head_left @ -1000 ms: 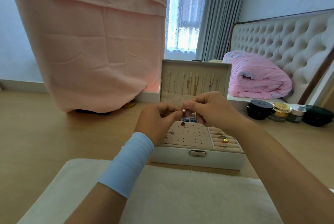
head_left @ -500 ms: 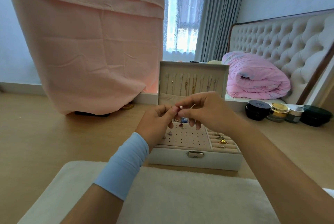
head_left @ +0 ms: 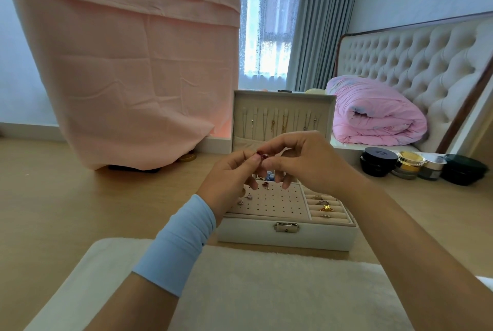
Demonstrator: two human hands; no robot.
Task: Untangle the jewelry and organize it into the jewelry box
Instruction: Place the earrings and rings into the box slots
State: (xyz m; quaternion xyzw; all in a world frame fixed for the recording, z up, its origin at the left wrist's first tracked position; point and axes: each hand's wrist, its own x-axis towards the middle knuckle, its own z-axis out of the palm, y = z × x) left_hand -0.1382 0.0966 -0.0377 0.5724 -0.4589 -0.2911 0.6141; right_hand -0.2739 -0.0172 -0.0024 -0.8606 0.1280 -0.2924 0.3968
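Note:
A white jewelry box (head_left: 288,234) stands open on the wooden floor, lid upright with several necklaces (head_left: 277,125) hanging inside. Its tray has a perforated earring panel (head_left: 272,202) with a few earrings, and ring rolls (head_left: 326,209) holding several rings at the right. Above the tray, my left hand (head_left: 232,178) and my right hand (head_left: 304,162) meet, both pinching a small red earring (head_left: 262,155) between thumb and fingertips. A second red earring (head_left: 265,184) sits on the panel just below.
A white fluffy mat (head_left: 266,290) lies in front of the box. Several cosmetic jars (head_left: 421,166) stand on the floor at the right. A pink draped cloth (head_left: 128,63) hangs at the back left; a rolled pink quilt (head_left: 373,114) lies by the tufted headboard.
Both hands stayed joined above the tray and rose slightly. The small piece between the fingertips now shows as a red earring.

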